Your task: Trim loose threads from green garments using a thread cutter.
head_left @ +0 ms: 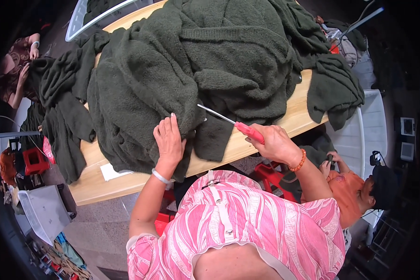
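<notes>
My right hand is closed round the red handle of a tool with a thin, straight metal shaft. Its tip points up and left, close to the edge of a dark green knitted garment. My left hand rests on that garment, fingers stretched over the fabric. A dark green knitted flap hangs between my two hands near the table's front edge. More dark green knitwear is heaped behind, with a ribbed band across it.
Beneath the pile lies a light wooden table with a white sheet on it. White bins stand at the right. One person in orange sits at the right; another person's hands handle knitwear at the left. Red stools stand nearby.
</notes>
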### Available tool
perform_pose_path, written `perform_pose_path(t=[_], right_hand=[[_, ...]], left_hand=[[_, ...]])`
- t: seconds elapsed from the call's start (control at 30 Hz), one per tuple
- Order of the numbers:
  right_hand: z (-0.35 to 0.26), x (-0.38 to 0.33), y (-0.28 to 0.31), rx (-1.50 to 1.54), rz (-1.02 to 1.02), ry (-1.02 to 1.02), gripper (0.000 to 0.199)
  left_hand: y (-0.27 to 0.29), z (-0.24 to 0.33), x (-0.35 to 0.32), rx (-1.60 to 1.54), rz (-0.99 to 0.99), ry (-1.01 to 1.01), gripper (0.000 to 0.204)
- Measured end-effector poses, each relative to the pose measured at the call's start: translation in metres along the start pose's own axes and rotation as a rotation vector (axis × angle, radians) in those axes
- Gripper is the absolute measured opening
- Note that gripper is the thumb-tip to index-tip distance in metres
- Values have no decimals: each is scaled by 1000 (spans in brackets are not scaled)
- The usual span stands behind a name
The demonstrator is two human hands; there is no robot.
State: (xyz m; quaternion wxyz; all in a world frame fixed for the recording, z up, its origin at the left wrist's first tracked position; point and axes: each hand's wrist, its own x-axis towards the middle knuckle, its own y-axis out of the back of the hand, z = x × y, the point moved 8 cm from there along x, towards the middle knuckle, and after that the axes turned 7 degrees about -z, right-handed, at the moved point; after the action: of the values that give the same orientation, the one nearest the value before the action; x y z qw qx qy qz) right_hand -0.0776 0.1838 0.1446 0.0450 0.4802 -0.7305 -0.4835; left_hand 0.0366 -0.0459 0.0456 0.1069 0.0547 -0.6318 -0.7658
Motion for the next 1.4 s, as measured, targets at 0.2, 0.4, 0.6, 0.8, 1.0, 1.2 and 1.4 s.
perform_pose_path(t=[0.2,0.4,0.6,0.8,1.0,1.2,1.4], right_hand=[[1,-1,-1,33,63,23,18],[4,18,-19,35,42,-13,21],[-18,48,-28,25,45,16,21],[-51,85,-35,20,-29,-3,21],[-79,125,-44,35,-21,4,20],[-109,165,-42,0,40,59,14],[-98,180,-44,29,41,-160,19]], left_hand=[[52,-73,16,-886,172,260,41],[224,-199,-60,-1016,770,154,36],[412,-266,-236,-866,1425,574,43],[500,-274,-293,-731,1493,597,43],[519,-482,-300,-603,1056,746,38],[458,-675,-172,-622,820,747,50],[252,-431,38,-396,552,312,65]])
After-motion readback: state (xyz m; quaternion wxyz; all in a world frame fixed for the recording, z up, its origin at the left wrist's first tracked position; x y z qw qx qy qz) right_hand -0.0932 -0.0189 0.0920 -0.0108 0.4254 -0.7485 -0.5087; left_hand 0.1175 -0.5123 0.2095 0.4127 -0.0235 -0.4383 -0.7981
